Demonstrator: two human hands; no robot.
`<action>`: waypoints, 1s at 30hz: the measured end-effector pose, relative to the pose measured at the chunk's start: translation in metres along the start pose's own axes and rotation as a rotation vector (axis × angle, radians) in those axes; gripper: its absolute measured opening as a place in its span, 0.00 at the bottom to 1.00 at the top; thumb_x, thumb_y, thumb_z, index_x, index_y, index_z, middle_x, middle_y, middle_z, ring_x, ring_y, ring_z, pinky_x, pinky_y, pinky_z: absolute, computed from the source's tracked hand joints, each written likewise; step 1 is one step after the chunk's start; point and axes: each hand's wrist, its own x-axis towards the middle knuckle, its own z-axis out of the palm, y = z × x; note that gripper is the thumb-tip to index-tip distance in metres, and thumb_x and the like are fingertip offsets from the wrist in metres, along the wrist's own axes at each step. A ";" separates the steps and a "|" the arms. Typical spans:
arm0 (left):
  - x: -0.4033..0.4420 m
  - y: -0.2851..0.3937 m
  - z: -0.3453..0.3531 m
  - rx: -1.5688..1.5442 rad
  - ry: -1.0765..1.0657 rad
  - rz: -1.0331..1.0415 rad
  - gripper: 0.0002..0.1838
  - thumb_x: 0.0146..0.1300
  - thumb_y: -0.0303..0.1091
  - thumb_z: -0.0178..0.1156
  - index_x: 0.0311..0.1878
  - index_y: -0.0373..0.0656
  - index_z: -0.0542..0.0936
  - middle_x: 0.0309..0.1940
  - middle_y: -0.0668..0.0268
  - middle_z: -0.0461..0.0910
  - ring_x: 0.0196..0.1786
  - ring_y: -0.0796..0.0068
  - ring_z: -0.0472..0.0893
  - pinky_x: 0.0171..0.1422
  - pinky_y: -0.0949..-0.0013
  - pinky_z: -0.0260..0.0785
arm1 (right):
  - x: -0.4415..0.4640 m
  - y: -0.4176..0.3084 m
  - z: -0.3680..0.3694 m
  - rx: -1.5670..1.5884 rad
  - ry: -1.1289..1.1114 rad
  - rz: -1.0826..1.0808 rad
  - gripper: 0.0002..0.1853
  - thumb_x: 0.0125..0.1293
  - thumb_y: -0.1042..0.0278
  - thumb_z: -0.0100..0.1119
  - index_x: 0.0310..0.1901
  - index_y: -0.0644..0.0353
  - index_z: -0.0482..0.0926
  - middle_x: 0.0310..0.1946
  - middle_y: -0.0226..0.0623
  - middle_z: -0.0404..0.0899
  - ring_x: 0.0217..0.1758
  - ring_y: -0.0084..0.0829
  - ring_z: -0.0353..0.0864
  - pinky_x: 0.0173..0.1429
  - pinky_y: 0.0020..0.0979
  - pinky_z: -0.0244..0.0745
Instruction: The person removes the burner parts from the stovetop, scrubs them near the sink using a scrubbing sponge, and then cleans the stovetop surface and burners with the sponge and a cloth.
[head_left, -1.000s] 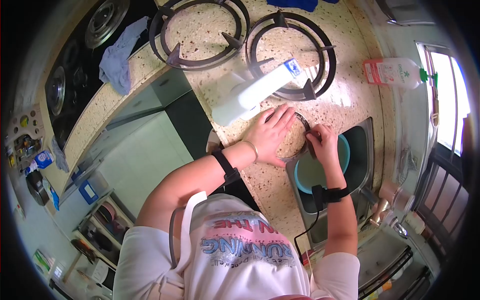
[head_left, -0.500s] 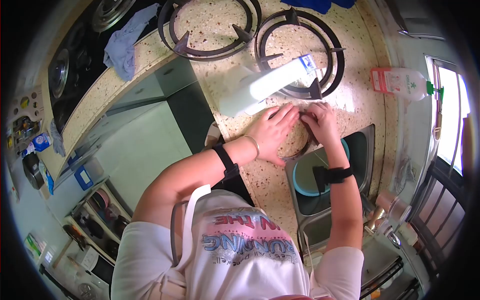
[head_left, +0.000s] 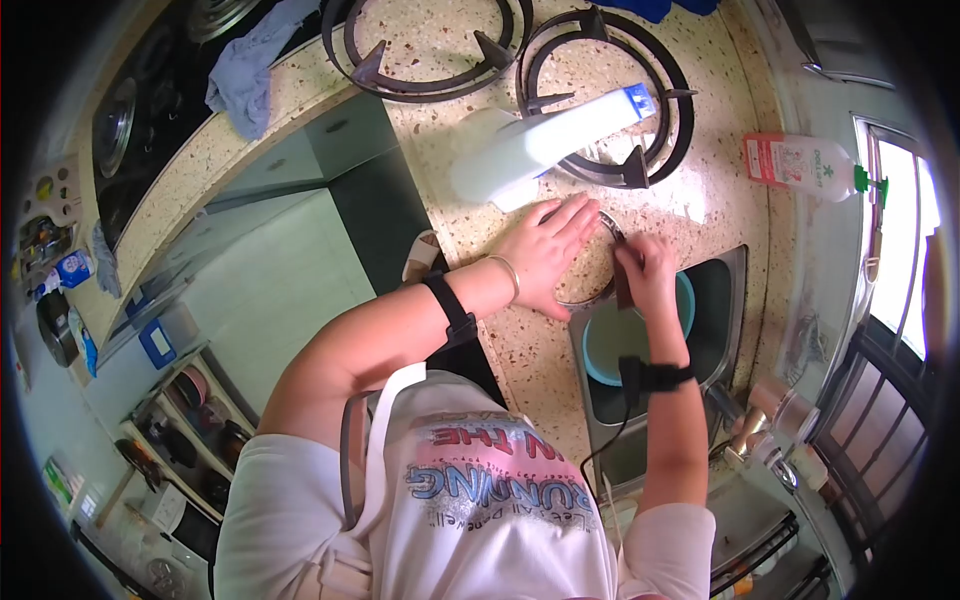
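Observation:
A thin dark metal ring (head_left: 612, 236) lies on the speckled countertop (head_left: 530, 365), partly covered by my hands. My left hand (head_left: 545, 252) reaches across it, fingers at the far edge and thumb at the near edge, holding it down. On the ring's right side, my right hand (head_left: 652, 268) is closed around a flat brown piece (head_left: 623, 285) that looks like a scouring pad. Its edge meets the ring or sits right beside it; the fingers hide the exact contact.
Two larger black burner grates (head_left: 672, 130) lie beyond my hands, a pale packet with a blue end (head_left: 560, 140) partly over one. A basin with a blue rim (head_left: 600, 375) sits in the sink (head_left: 735, 300) at right. A pump bottle (head_left: 800, 165) lies far right. A grey cloth (head_left: 240, 85) hangs over the left counter edge.
My right hand has moved slightly toward me and right along the ring, uncovering more of the ring's far edge. My left hand stays in nearly the same place. The view has shifted slightly.

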 end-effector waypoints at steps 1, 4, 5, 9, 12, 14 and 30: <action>0.000 0.000 -0.001 -0.003 -0.008 0.004 0.69 0.40 0.81 0.59 0.75 0.32 0.56 0.78 0.53 0.52 0.80 0.59 0.48 0.79 0.55 0.41 | -0.016 0.000 -0.001 0.001 0.002 -0.012 0.09 0.57 0.65 0.67 0.30 0.57 0.76 0.28 0.36 0.76 0.38 0.43 0.73 0.45 0.42 0.64; 0.001 -0.001 0.000 -0.001 -0.012 0.001 0.70 0.40 0.81 0.59 0.75 0.31 0.56 0.78 0.53 0.51 0.80 0.59 0.48 0.79 0.56 0.41 | -0.010 0.001 0.001 0.020 0.003 0.030 0.09 0.57 0.65 0.66 0.29 0.57 0.75 0.27 0.36 0.76 0.37 0.43 0.73 0.44 0.42 0.64; 0.000 -0.001 0.001 0.004 -0.012 0.003 0.70 0.40 0.81 0.59 0.75 0.31 0.55 0.78 0.53 0.51 0.81 0.59 0.48 0.79 0.56 0.41 | 0.004 0.007 0.010 0.065 0.098 -0.037 0.09 0.58 0.65 0.67 0.29 0.57 0.75 0.27 0.35 0.75 0.36 0.43 0.72 0.44 0.41 0.64; 0.000 0.000 -0.001 0.017 0.002 0.004 0.70 0.40 0.80 0.59 0.75 0.31 0.55 0.78 0.53 0.51 0.80 0.59 0.48 0.79 0.56 0.41 | 0.021 -0.007 0.010 -0.015 0.107 0.011 0.09 0.58 0.63 0.67 0.29 0.56 0.76 0.28 0.32 0.77 0.36 0.41 0.72 0.44 0.41 0.64; 0.000 -0.001 0.000 -0.005 0.010 0.004 0.70 0.40 0.80 0.59 0.75 0.31 0.55 0.78 0.52 0.52 0.80 0.58 0.48 0.79 0.56 0.41 | -0.020 0.003 0.003 -0.065 0.071 0.069 0.09 0.58 0.63 0.66 0.29 0.56 0.76 0.28 0.33 0.77 0.36 0.41 0.72 0.44 0.42 0.64; 0.000 -0.002 -0.002 -0.038 -0.002 0.005 0.70 0.40 0.80 0.60 0.75 0.31 0.55 0.78 0.52 0.51 0.80 0.58 0.48 0.79 0.56 0.41 | -0.024 0.005 0.002 0.011 0.032 0.161 0.10 0.58 0.63 0.66 0.28 0.57 0.76 0.27 0.35 0.76 0.36 0.42 0.72 0.43 0.42 0.64; 0.000 0.001 0.000 0.011 -0.013 -0.011 0.69 0.40 0.80 0.60 0.75 0.31 0.56 0.79 0.53 0.49 0.81 0.58 0.46 0.80 0.55 0.40 | 0.024 -0.012 0.003 -0.060 0.030 0.111 0.10 0.60 0.61 0.65 0.30 0.57 0.77 0.27 0.37 0.78 0.38 0.44 0.74 0.45 0.43 0.66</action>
